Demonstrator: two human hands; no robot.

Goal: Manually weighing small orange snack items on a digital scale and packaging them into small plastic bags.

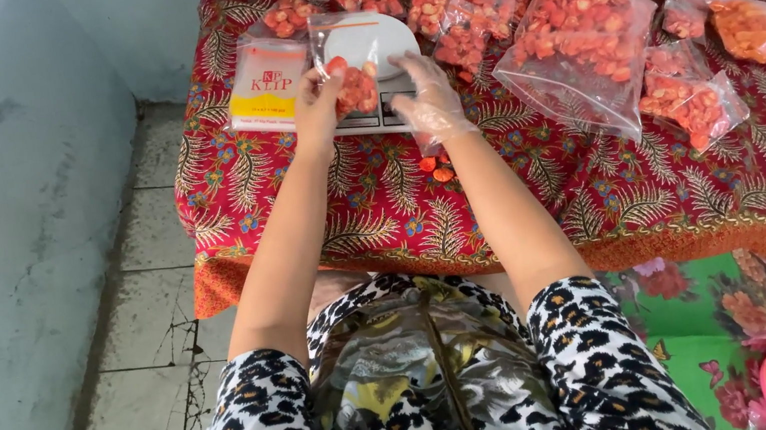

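Bag (356, 88) of orange-red snacks near tabletop's (525, 214) left edge, over scale (376, 54): light, soft, slippery; best pinched at top. Left hand (318, 103) clamped on bag; gloved right hand (429, 97) alongside, fingers apart.

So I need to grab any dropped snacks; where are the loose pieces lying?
Two loose orange-red pieces lie on the red patterned cloth, just below the gloved right hand and in front of the white scale.

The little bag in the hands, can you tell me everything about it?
The small bag is clear, thin plastic, partly filled with orange-red snack pieces bunched at the bottom. It stands upright over a white scale on the red patterned tablecloth. The left hand pinches its left side; the right hand, in a clear plastic glove, is at its right side.
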